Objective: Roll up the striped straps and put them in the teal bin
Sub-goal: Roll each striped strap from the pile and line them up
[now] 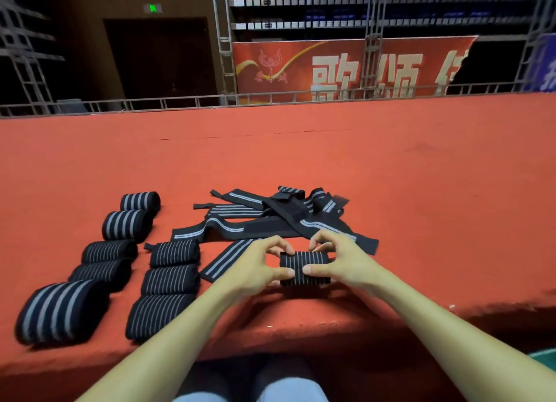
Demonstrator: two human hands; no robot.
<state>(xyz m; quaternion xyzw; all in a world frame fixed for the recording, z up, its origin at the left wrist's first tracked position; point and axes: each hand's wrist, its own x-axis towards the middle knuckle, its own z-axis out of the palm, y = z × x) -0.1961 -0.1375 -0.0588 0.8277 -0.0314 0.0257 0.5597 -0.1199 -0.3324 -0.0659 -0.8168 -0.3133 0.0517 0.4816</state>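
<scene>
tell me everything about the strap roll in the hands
The strap roll is black, stretchy-looking fabric with thin grey stripes, wound into a bundle. The left hand and right hand hold it from either side, thumbs on its near face, fingers curled behind, at the front edge of the red surface.

Light: dim hall; your brightest field is the red carpeted platform (301, 161), softly lit from above.
Shadow: soft dark patch on its near right edge; another beneath the thin-striped black strap roll (304, 268) gripped by your left hand (255, 269) and right hand (341, 263).
Glow: small green exit sign (153, 8) and the pale characters on the red cloth banner (346, 67) bloom.
Blur: large black rolled strap with broad grey stripes (60, 311), lower left, smeared.
Distortion: grey metal railing (180, 102) bows toward the edges.
</scene>
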